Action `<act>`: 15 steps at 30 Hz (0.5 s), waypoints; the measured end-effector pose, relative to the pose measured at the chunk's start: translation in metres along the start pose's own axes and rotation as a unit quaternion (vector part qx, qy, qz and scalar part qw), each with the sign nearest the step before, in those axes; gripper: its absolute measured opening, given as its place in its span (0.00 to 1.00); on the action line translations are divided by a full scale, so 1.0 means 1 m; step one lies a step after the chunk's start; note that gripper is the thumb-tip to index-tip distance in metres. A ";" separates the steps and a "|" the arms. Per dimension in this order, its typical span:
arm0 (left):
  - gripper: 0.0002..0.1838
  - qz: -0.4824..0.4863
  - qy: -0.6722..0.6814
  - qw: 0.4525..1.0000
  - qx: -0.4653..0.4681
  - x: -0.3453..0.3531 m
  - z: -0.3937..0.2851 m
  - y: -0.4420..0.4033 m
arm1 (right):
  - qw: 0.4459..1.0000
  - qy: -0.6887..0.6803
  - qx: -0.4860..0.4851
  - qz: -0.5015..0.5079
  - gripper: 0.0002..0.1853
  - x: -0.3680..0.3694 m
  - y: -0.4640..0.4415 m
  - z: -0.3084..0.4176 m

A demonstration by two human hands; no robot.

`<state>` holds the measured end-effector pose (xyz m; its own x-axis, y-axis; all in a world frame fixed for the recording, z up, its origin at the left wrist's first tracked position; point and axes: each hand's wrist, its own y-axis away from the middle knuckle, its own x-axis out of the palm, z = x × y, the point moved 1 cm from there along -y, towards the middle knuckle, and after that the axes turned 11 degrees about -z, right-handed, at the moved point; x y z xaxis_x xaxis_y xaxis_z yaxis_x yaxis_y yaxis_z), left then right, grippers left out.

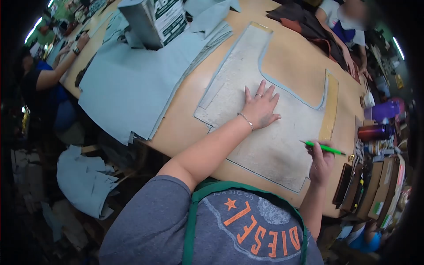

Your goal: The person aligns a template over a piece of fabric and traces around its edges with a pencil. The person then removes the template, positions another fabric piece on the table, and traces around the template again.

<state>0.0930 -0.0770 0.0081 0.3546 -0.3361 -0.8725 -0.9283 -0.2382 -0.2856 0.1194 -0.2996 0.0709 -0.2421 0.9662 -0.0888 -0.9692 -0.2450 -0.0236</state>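
Note:
My left hand [260,106] lies spread flat on a large pale pattern template [269,145], wearing a ring and a bracelet. The template has a deep curved cutout and rests on the table; a blue-grey edge shows along parts of its outline. Yellow tape [329,106] covers its right arm and the tip of its upper arm. Near the lower right corner, my right hand [322,161] grips a bright green pen [324,148], its point toward the left. I cannot tell whether the pen's tip touches the template.
Light blue-grey leather sheets [137,79] are stacked at left under a metal can [154,22]. Dark brown and red leather [309,26] lies at the far side. Two people work nearby. A purple tumbler [375,131] and several upright boxes [375,190] stand beyond the right edge.

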 end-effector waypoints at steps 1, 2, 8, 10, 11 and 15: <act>0.31 -0.009 -0.020 1.000 -0.002 0.001 0.004 -0.003 | 0.999 0.007 -0.002 0.052 0.05 0.024 -0.011 0.011; 0.31 -0.011 -0.019 1.000 -0.009 0.002 0.010 -0.004 | 0.994 0.015 -0.006 0.108 0.05 0.053 -0.021 0.018; 0.35 -0.182 -0.005 0.983 0.026 0.075 0.038 -0.003 | 0.918 0.144 -0.058 0.364 0.11 0.223 -0.053 0.008; 0.32 -0.088 0.023 0.996 0.021 0.049 0.036 -0.002 | 0.887 0.202 -0.021 0.414 0.12 0.258 -0.054 -0.001; 0.33 -0.066 0.032 0.997 0.018 0.036 0.036 -0.003 | 0.873 0.217 -0.032 0.436 0.12 0.271 -0.057 -0.009; 0.37 -0.041 0.068 0.997 0.000 0.021 0.035 -0.002 | 0.838 0.243 0.002 0.488 0.12 0.290 -0.056 -0.024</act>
<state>0.0987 -0.0522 -0.0237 0.4418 -0.4363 -0.7838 -0.8952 -0.2705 -0.3541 0.1042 -0.0079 0.0226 -0.8738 0.1585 -0.4597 -0.3210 -0.8982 0.3004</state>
